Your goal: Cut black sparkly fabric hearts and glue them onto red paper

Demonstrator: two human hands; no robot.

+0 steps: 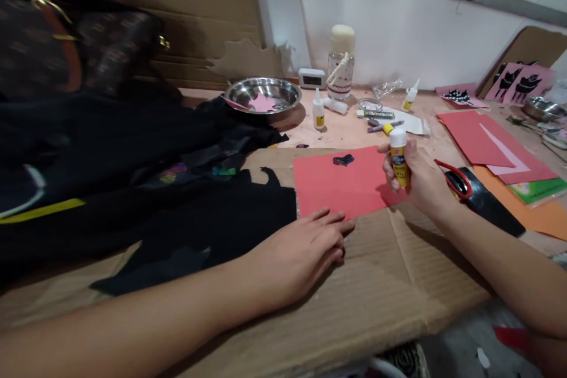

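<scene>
My right hand [420, 180] is wrapped round a yellow glue stick [399, 159] with a white cap, held upright over the right edge of a red sheet of paper [323, 186]. A small dark shiny scrap [344, 160] lies near the sheet's far edge. My left hand [310, 248] rests palm down with its fingers stretched out, the fingertips by the sheet's near edge, and nothing is in it. Just left of the sheet lies a cut piece of black material [230, 212]. Red-handled scissors [463, 183] lie beside my right wrist, partly hidden.
Brown cardboard [372, 283] covers the near table. Behind stand a steel bowl [290, 96] with pink paper, a small glue bottle [318, 111], a digital clock [311, 78] and a drink bottle [341, 65]. Coloured sheets [473, 136] lie right; a brown bag [106, 53] sits far left.
</scene>
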